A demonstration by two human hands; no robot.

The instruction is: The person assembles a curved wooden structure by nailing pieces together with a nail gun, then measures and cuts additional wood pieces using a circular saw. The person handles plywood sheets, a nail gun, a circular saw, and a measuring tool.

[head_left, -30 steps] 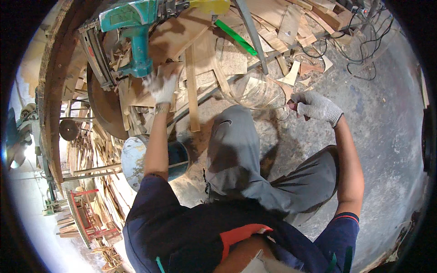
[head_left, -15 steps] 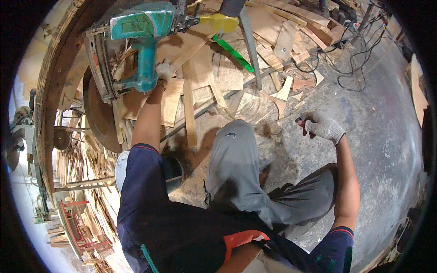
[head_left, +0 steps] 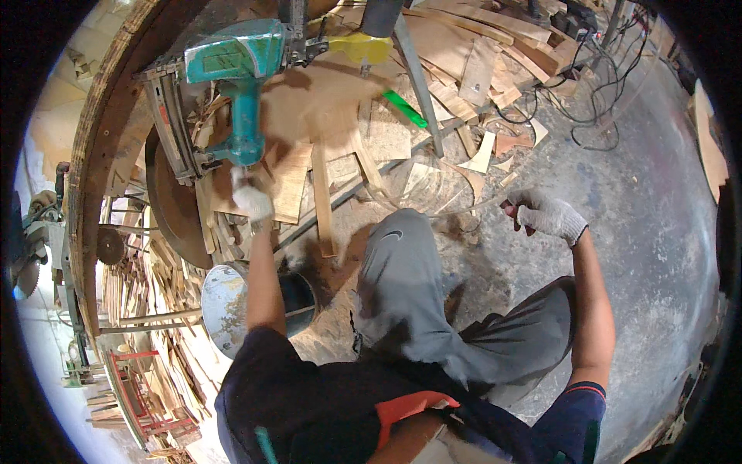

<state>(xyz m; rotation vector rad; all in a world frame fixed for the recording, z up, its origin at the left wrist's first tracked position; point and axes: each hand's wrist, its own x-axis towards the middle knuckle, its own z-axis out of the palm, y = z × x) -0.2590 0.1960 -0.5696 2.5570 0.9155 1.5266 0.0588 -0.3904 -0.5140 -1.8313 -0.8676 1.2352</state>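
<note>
Past the floor's (head_left: 641,232) far-left edge, over the boards (head_left: 294,182): teal nailer (head_left: 243,85). Left hand (head_left: 253,203) outstretched, just below nailer handle, blurred, can't tell fingers; half a second ago beside handle. Right hand (head_left: 545,214): fingers curled, can't tell if gripping clear hose (head_left: 477,206). Open floor to its right.

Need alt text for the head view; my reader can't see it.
Gloved left hand, blurred, just below a teal tool; gloved right hand, fingers curled, above grey floor, grip unclear. Wood scraps and a green strip lie ahead.
</note>
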